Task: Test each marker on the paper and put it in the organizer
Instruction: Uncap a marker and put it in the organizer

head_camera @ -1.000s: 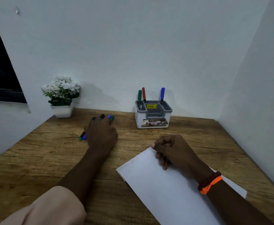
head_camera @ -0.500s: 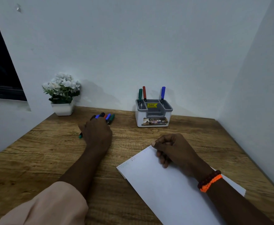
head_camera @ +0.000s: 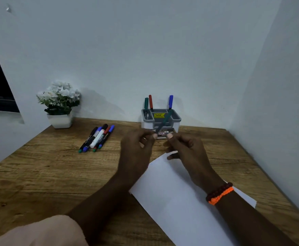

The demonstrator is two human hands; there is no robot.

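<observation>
My left hand [head_camera: 136,150] and my right hand [head_camera: 186,148] meet in front of the grey and white organizer [head_camera: 161,121], both pinching a dark green marker [head_camera: 163,122] that points up and away, blurred. The white paper [head_camera: 177,196] lies under my right forearm. Several markers [head_camera: 97,137] lie in a loose row on the wooden desk to the left. In the organizer stand a green marker [head_camera: 146,105], a red marker [head_camera: 150,102] and a blue marker [head_camera: 170,102].
A white pot of white flowers [head_camera: 60,103] stands at the back left by the wall. Walls close the desk [head_camera: 38,174] at the back and on the right. A dark window is at the far left.
My left hand left the row of markers and came right with a green marker. My right hand lifted off the paper and took hold of the marker too.
</observation>
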